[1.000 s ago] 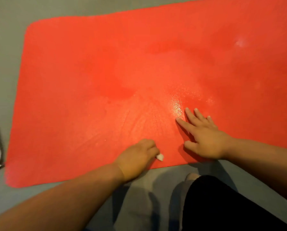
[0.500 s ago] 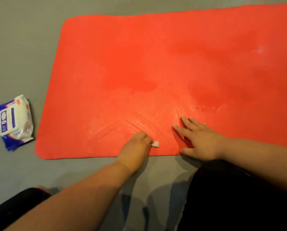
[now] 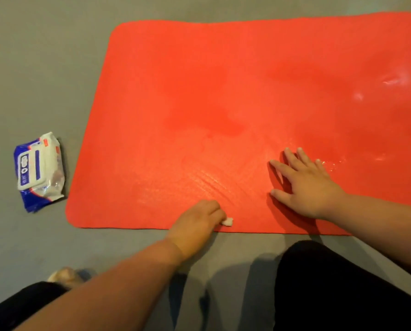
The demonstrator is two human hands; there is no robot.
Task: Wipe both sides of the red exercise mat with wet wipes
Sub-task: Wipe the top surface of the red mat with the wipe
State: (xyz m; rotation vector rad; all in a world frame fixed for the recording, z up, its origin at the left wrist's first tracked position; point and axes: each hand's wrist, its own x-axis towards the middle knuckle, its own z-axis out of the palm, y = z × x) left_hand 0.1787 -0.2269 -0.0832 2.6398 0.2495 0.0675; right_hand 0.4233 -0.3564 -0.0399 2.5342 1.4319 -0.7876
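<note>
**Red exercise mat** [image 3: 223, 91]. Lies flat on the grey floor [image 3: 32, 68], its rounded short end to the left, its length running out of view to the right. One face is up. The surface is finely ribbed, with wet gloss by the hands and at the far right. Judged light, soft and pliant: shallow ripples show near the hands. Not fragile. The damp face is probably slick under a palm. Best taken for turning at the near long edge or the near left corner, pinched through its thickness. While it is wiped, a flat palm pins it.

**Wet wipe** [image 3: 227, 221]. A small white wad close to the mat's near edge, only a scrap of it showing. Judged limp and damp, apt to bunch up.

**Left hand** [image 3: 194, 225]. Fingers curled over the wipe, holding it against the mat.

**Right hand** [image 3: 307, 185]. Fingers [image 3: 292, 156] straight and spread, laid flat on the mat, holding nothing.

**Pack of wipes** [image 3: 39, 170]. On the floor just beside the mat's left end, not touching it.
</note>
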